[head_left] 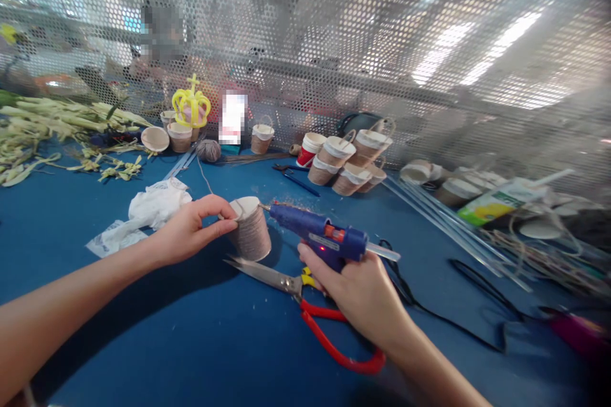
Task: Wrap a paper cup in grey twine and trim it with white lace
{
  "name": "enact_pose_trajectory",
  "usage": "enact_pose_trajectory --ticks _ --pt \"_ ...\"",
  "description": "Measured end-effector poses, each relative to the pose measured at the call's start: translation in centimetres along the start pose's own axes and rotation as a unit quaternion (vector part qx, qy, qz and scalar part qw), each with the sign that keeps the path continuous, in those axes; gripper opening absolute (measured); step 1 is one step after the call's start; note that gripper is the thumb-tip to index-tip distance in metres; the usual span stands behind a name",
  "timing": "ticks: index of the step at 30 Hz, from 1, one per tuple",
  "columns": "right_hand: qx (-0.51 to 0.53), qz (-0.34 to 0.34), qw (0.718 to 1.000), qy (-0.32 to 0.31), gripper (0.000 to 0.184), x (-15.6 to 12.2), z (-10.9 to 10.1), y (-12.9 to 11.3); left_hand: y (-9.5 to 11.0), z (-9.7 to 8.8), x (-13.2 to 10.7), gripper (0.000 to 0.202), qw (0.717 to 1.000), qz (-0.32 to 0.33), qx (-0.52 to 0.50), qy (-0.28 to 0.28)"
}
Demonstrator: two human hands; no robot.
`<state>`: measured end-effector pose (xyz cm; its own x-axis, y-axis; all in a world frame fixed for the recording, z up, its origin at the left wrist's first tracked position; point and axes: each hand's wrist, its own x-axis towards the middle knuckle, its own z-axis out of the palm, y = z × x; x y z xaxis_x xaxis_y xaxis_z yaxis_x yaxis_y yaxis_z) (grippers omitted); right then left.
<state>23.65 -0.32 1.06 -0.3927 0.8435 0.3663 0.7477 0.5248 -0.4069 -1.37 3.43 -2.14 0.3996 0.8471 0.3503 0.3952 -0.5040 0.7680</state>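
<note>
Near the middle of the table stands a paper cup (252, 235) wound with greyish-brown yarn, its white end facing up and slightly tilted. My left hand (195, 229) is closed, thumb and forefinger pinching at the cup's left upper edge. A strand of yarn crosses the white end and another leads back to a grey yarn ball (209, 151). My right hand (360, 292) grips a blue hot glue gun (310, 227), with a clear glue stick poking out behind. Its nozzle points left and is at or very near the cup's upper right edge. Red-handled scissors (272, 277) lie below, partly under my right hand.
Crumpled white plastic (160, 203) lies left of the cup. Finished cups with handles (334, 156), pliers (296, 179) and a yellow crown (191, 105) stand or lie behind. Clear glue sticks (453, 229) and a black cord (449, 315) are at right. Perforated metal (305, 32) walls the back.
</note>
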Motion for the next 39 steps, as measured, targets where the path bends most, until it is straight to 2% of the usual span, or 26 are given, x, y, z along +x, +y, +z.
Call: enact_pose_trajectory --ticks 11,19,25,34,39 --pt "0.042 0.034 0.998 0.011 0.02 -0.7 0.4 -1.8 0.1 0.0 0.1 0.016 1.0 -0.009 0.012 0.005" --pt "0.099 0.071 0.993 0.008 0.017 0.2 0.3 -3.9 0.4 0.0 0.1 0.016 1.0 -0.008 0.018 -0.002" --pt "0.112 0.088 0.99 0.01 0.014 0.1 0.0 -2.8 0.0 0.0 0.1 0.013 1.0 -0.001 0.012 0.001" --pt "0.191 0.199 0.961 0.024 0.015 0.7 0.5 -2.0 -0.1 -0.4 0.2 0.014 1.0 0.011 0.002 -0.024" --pt "0.208 0.206 0.956 0.016 0.015 0.7 0.4 -1.8 -0.2 -0.5 0.2 0.013 0.999 0.014 -0.001 -0.029"
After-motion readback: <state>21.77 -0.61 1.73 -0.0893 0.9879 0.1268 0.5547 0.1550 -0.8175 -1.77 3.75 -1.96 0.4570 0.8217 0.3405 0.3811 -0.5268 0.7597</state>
